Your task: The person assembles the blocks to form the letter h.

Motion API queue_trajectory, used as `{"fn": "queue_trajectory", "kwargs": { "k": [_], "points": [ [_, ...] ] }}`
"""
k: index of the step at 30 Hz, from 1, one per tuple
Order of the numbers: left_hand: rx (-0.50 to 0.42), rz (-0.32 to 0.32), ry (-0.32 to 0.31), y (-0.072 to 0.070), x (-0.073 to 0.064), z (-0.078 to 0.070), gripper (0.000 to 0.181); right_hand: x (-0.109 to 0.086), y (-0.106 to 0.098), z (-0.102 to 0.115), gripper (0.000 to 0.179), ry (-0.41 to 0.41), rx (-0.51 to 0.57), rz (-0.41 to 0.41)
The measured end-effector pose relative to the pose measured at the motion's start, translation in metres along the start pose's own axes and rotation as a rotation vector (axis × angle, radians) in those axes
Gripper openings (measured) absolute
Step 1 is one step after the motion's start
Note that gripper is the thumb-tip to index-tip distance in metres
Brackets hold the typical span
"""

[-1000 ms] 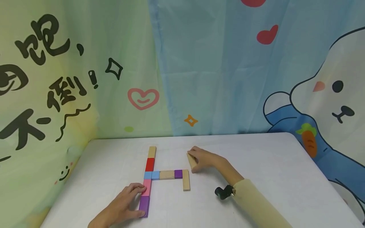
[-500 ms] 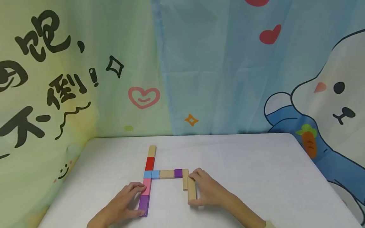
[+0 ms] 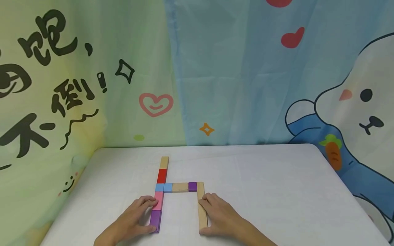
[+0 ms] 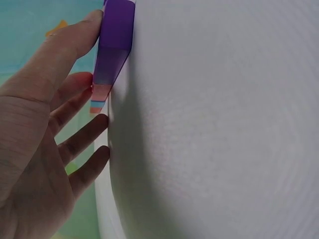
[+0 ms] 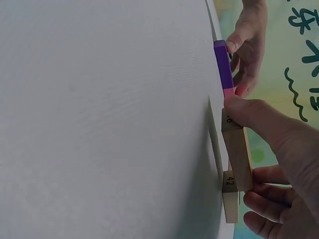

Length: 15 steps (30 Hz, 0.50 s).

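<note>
My right hand (image 3: 223, 215) pinches a plain wooden block (image 3: 202, 217) lengthwise, thumb at its near end and fingers towards its far end. Just beyond lies another plain wooden block (image 5: 230, 196), marked 42 on its end; the right wrist view shows the pinched block overlapping it, and I cannot tell whether they touch. My left hand (image 3: 130, 218) rests against the left column, its thumb on the purple block (image 3: 155, 220) and a fingertip on the pink block (image 3: 158, 201). In the left wrist view its other fingers (image 4: 87, 134) are loosely extended.
Beyond the pink block the column continues with a light blue block (image 3: 159, 187), a red block (image 3: 161, 176) and a wooden block (image 3: 164, 162). A crossbar of blue (image 3: 167, 188), wooden (image 3: 180, 187) and purple (image 3: 192, 187) blocks runs right. Behind the white table (image 3: 261, 177) hangs a printed curtain (image 3: 215, 68).
My right hand has brought its wooden block from the far right of the row nearer to me, then left into line with the other wooden block. The left hand has stayed put.
</note>
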<state>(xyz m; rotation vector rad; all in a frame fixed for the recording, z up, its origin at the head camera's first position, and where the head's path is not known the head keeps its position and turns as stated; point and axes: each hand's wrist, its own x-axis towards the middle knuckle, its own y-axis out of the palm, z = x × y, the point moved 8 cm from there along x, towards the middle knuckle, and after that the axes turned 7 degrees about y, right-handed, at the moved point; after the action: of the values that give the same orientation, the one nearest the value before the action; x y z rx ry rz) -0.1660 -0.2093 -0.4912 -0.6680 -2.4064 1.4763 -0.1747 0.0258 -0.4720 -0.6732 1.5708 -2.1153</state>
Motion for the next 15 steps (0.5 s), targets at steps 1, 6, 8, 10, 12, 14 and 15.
{"fn": "queue_trajectory", "kwargs": {
  "k": [1, 6, 8, 10, 12, 14, 15],
  "points": [
    [0.002, 0.002, -0.002, 0.0003, 0.0001, 0.0001, 0.072, -0.0003, -0.0002, 0.0004, 0.079, 0.002, -0.008, -0.001],
    [0.003, -0.002, 0.003, -0.0004, 0.0005, -0.0009, 0.072, -0.0009, -0.0027, 0.0033, 0.078, -0.012, -0.052, -0.030],
    [0.006, -0.009, 0.008, -0.0011, 0.0003, -0.0014, 0.072, -0.0006, -0.0025, 0.0038, 0.079, -0.018, -0.067, -0.037],
    [0.011, -0.020, 0.019, -0.0023, -0.0001, -0.0024, 0.072, -0.0004, -0.0014, 0.0037, 0.080, -0.020, -0.073, -0.031],
    [0.017, -0.027, 0.023, -0.0027, -0.0003, -0.0027, 0.072, -0.0005, 0.0000, 0.0034, 0.081, -0.021, -0.075, -0.022],
    [0.018, -0.028, 0.024, -0.0029, -0.0005, -0.0026, 0.072, -0.0006, 0.0009, 0.0032, 0.081, -0.021, -0.075, -0.016],
    [0.019, -0.025, 0.022, -0.0026, -0.0005, -0.0026, 0.072, -0.0007, 0.0011, 0.0030, 0.082, -0.020, -0.077, -0.015]
  ]
}}
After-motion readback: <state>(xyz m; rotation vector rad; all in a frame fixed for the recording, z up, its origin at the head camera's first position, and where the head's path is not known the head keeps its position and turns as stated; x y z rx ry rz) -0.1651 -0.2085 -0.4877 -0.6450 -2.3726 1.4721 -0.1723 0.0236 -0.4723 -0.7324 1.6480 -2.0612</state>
